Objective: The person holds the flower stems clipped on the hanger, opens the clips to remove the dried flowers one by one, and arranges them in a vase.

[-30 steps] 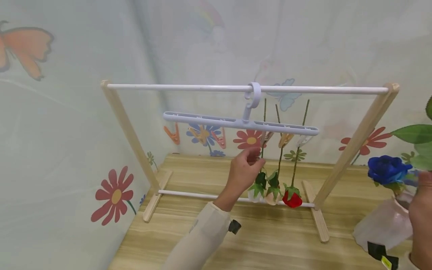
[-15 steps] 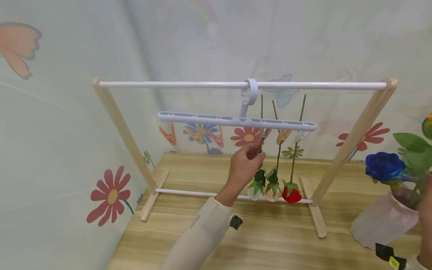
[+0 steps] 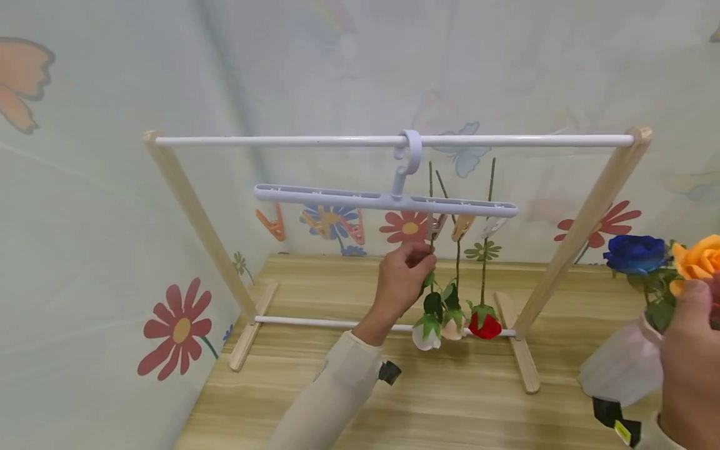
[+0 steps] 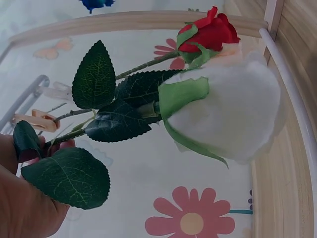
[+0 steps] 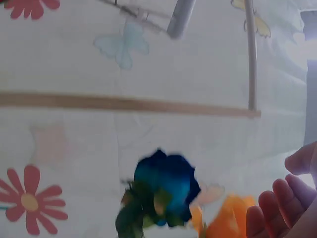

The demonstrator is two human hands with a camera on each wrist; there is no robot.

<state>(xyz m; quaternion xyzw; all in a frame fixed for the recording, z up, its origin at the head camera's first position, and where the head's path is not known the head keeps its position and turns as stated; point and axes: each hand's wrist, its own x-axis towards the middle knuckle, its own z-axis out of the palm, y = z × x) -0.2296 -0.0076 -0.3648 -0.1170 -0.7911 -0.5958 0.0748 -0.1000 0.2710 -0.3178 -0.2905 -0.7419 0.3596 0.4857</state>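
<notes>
My left hand (image 3: 398, 279) pinches the green stem of a white rose (image 3: 426, 334), which hangs head down. Above those fingers, a brownish clothespin (image 3: 437, 225) on the pale blue clip hanger (image 3: 388, 201) meets that stem. In the left wrist view, the white bloom (image 4: 223, 109) fills the middle, and leaves cover part of the fingers. Beside it hang a peach rose (image 3: 452, 329) and a red rose (image 3: 485, 325), each clipped by its stem. My right hand (image 3: 692, 362) is by an orange rose (image 3: 697, 257), its fingers loosely bent with a gap to the thumb in the right wrist view.
A wooden rack (image 3: 197, 219) with a white top rod (image 3: 281, 142) carries the hanger. Orange, yellow and pink clothespins (image 3: 354, 230) hang at the hanger's left half. A whitish vase (image 3: 621, 365) with a blue rose (image 3: 635, 253) stands right of the rack on the wooden table (image 3: 439, 400).
The right hand has come further into view, and the orange rose now shows lower and further left beside it. The left hand keeps its pinch on the white rose's stem.
</notes>
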